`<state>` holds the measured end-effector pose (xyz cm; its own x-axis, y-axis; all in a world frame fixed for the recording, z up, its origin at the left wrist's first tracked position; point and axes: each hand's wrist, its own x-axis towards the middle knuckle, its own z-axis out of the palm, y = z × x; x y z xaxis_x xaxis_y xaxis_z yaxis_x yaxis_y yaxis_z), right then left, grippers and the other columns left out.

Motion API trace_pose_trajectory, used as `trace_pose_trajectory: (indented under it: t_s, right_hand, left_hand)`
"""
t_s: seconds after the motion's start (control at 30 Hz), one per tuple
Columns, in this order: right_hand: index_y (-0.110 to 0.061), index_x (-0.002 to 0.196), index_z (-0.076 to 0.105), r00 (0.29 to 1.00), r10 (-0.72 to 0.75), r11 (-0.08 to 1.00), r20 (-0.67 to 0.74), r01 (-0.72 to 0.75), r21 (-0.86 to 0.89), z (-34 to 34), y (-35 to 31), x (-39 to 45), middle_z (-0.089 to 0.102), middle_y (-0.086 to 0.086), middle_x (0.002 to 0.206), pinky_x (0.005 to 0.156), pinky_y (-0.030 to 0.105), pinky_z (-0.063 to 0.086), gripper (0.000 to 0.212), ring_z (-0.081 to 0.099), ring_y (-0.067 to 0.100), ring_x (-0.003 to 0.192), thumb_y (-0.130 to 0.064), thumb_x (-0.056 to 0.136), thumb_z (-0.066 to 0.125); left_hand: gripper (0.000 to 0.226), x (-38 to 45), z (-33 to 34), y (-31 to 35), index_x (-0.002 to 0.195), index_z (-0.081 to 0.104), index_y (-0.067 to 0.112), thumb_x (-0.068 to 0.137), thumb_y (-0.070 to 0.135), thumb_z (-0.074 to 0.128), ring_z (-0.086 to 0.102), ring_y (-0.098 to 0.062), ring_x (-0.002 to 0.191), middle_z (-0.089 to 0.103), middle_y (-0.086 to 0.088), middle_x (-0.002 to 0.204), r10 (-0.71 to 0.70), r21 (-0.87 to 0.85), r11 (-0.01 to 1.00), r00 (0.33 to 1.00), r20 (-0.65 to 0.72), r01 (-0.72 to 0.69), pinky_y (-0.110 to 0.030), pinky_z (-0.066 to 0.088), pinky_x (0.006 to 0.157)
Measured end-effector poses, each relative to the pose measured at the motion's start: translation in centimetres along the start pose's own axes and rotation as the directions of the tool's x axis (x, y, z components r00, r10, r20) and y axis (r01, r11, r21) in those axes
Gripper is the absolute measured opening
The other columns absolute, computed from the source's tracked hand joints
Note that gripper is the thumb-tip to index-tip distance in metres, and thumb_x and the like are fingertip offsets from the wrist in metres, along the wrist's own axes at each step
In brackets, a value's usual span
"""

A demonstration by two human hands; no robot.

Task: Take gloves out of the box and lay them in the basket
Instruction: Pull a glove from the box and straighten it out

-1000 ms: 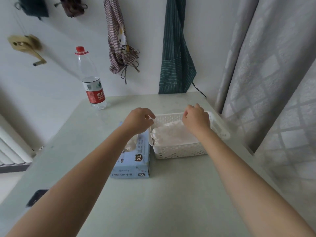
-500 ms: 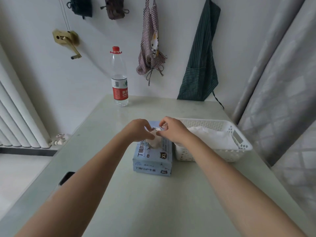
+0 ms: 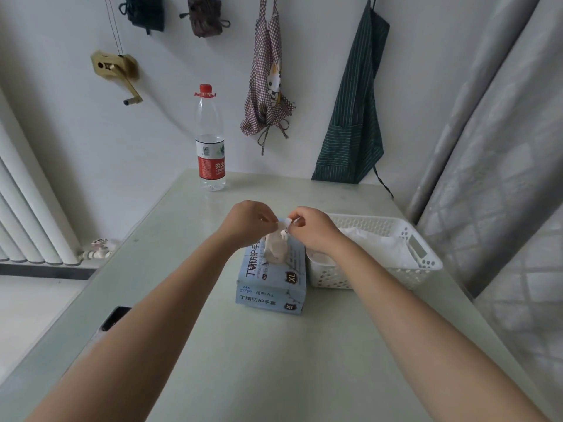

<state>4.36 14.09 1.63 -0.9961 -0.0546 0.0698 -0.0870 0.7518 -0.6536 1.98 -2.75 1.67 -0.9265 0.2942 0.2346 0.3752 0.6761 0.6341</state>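
Note:
A light blue glove box (image 3: 274,284) marked XL lies on the pale green table, just left of a white perforated basket (image 3: 420,263). White gloves (image 3: 377,248) lie inside the basket. A whitish glove (image 3: 275,248) rises out of the box's top opening. My left hand (image 3: 248,222) and my right hand (image 3: 310,228) meet above the box and both pinch the glove's upper end. The lower part of the glove is still in the opening.
A water bottle (image 3: 210,141) with a red cap stands at the table's far edge. A dark phone (image 3: 115,316) lies at the left edge. Aprons hang on the wall behind; a curtain (image 3: 502,178) runs close along the right side, a radiator (image 3: 27,214) on the left.
Both hands left the basket and came to the box a second ago. Since half a second ago they have lifted slightly, drawing the glove further out of the opening.

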Motion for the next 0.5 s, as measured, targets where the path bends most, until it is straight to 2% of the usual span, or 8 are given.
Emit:
trace_pose_trajectory:
  t_s: [0.13, 0.2, 0.27, 0.33, 0.4, 0.5]
  right_hand:
    - [-0.013, 0.099, 0.064, 0.991, -0.037, 0.999, 0.127, 0.032, 0.043, -0.21, -0.55, -0.61, 0.060, -0.002, 0.084, 0.063, 0.025, 0.041, 0.018, 0.053, 0.012, 0.073, -0.011, 0.082, 0.061]
    - [-0.013, 0.082, 0.061, 0.995, -0.041, 0.997, 0.091, 0.034, 0.068, -0.19, -0.59, -0.73, 0.056, -0.004, 0.074, 0.057, 0.022, 0.038, 0.003, 0.049, 0.010, 0.064, -0.015, 0.085, 0.063]
    - [-0.015, 0.068, 0.058, 0.998, -0.056, 0.995, 0.006, 0.055, 0.088, -0.15, -0.58, -0.63, 0.053, -0.005, 0.064, 0.054, 0.022, 0.033, 0.023, 0.044, 0.007, 0.058, -0.021, 0.089, 0.066]
    - [-0.010, 0.073, 0.066, 0.997, -0.066, 0.992, -0.045, 0.070, 0.101, -0.18, -0.48, -0.45, 0.059, 0.000, 0.067, 0.057, 0.025, 0.036, 0.020, 0.047, 0.009, 0.061, -0.022, 0.089, 0.068]
    - [-0.008, 0.071, 0.065, 0.994, -0.087, 0.990, -0.071, 0.094, 0.104, -0.29, -0.53, -0.39, 0.059, 0.002, 0.066, 0.058, 0.027, 0.036, 0.020, 0.047, 0.011, 0.061, -0.016, 0.089, 0.066]
    - [-0.001, 0.075, 0.066, 0.987, -0.116, 0.984, -0.115, 0.130, 0.123, -0.35, -0.66, -0.15, 0.065, 0.016, 0.076, 0.063, 0.031, 0.041, 0.018, 0.053, 0.021, 0.066, -0.014, 0.087, 0.068]
  left_hand:
    - [0.017, -0.18, 0.09, 0.49, 0.085, 0.073, 0.017, 0.081, 0.034, 0.075, 0.063, -0.003, 0.076, 0.068, 0.011, 0.079, 0.013, -0.097, 0.995, 1.000, -0.017, -0.015, -0.020, 0.052, 0.069]
    - [0.010, -0.17, 0.24, 0.58, 0.081, 0.072, 0.019, 0.081, 0.028, 0.077, 0.066, -0.008, 0.077, 0.071, 0.006, 0.081, 0.005, -0.147, 0.989, 1.000, -0.025, -0.009, -0.026, 0.056, 0.073]
    - [0.010, -0.27, 0.33, 0.66, 0.080, 0.071, 0.018, 0.081, 0.024, 0.078, 0.067, -0.010, 0.074, 0.072, 0.002, 0.079, -0.013, -0.219, 0.976, 0.999, -0.030, 0.006, -0.025, 0.055, 0.070]
    - [0.019, -0.42, 0.25, 0.84, 0.085, 0.071, 0.014, 0.081, 0.030, 0.078, 0.066, -0.009, 0.072, 0.073, 0.000, 0.080, -0.037, -0.275, 0.961, 0.999, -0.017, 0.031, -0.022, 0.051, 0.066]
    - [0.026, -0.47, -0.01, 0.92, 0.095, 0.068, 0.015, 0.081, 0.035, 0.077, 0.066, -0.011, 0.077, 0.072, 0.001, 0.086, -0.055, -0.285, 0.956, 0.998, 0.041, 0.064, -0.021, 0.050, 0.066]
    - [0.030, -0.38, 0.05, 0.41, 0.105, 0.061, 0.019, 0.080, 0.021, 0.078, 0.064, -0.017, 0.086, 0.068, 0.002, 0.093, -0.089, -0.200, 0.971, 0.973, 0.215, 0.133, -0.024, 0.052, 0.073]
